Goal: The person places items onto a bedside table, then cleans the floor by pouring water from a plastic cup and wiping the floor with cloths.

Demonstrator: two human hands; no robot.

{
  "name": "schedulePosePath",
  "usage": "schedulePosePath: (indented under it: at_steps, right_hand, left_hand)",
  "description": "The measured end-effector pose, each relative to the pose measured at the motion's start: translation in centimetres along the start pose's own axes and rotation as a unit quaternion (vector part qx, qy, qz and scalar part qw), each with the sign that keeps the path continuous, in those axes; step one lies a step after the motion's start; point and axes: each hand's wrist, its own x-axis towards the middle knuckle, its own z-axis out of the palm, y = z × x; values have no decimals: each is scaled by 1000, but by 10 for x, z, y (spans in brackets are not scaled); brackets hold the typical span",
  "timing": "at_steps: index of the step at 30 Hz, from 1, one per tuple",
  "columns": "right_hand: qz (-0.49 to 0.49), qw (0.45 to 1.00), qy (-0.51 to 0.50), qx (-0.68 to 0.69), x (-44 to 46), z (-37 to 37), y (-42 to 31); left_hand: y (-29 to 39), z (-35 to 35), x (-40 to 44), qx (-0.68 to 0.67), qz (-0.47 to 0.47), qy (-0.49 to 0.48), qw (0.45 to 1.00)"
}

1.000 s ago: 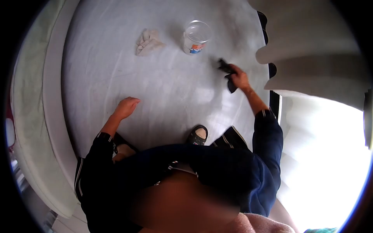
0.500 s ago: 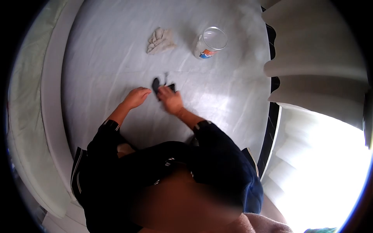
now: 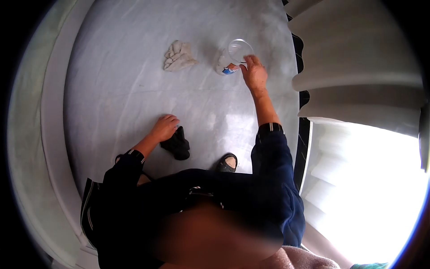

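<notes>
My left hand point(image 3: 165, 127) is closed on a black cloth point(image 3: 176, 144), which hangs down from its fingers toward my body. Farther out, my right hand point(image 3: 254, 74) is at the near right side of a clear plastic tub point(image 3: 224, 63) with an orange and blue label. Its fingertips are at the tub's rim, with thumb and fingers bent round the edge; whether they grip it is hard to tell. A crumpled beige cloth point(image 3: 179, 56) lies on the floor left of the tub.
Grey marble floor point(image 3: 116, 89) spreads under everything. A long curtain point(image 3: 358, 67) hangs on the right above bright light. A pale green cushioned edge point(image 3: 29, 134) runs down the left. One sandalled foot point(image 3: 227, 162) shows near my body.
The black cloth has passed from my right hand to my left. My right hand has moved out and to the right, up to the tub.
</notes>
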Motion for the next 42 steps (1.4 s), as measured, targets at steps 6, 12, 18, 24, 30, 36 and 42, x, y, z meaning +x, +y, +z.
schedulePosePath:
  at_steps: [6,12,18,24,30,36,42]
  right_hand:
    - [-123,989,-78,0,-30,-41,-9]
    - [-329,931,-139,70,-58,-84,-113]
    - [-348,903,-98,231,-69,-53,-201]
    - [-297,851,-191,390,-125,-4,-256]
    - [-310,800,-369,356,-194,44,-213]
    - [-334,796,-379,334,-200,58,-200]
    - [-286,847,-342,290,-194,56,-221]
  left_hand:
    - [16,-24,7,-32,-34,16,999]
    - [89,-141,32,-150,39,166,974]
    - [61,-221,-31,200,72,126,969]
    - [51,-262,-223,206,-254,52,944]
    - [105,-182,-449,148,-615,215,744]
    - [180,-62,-577,114,-849,309,413]
    - [126,119,-761,99,-876,123,455]
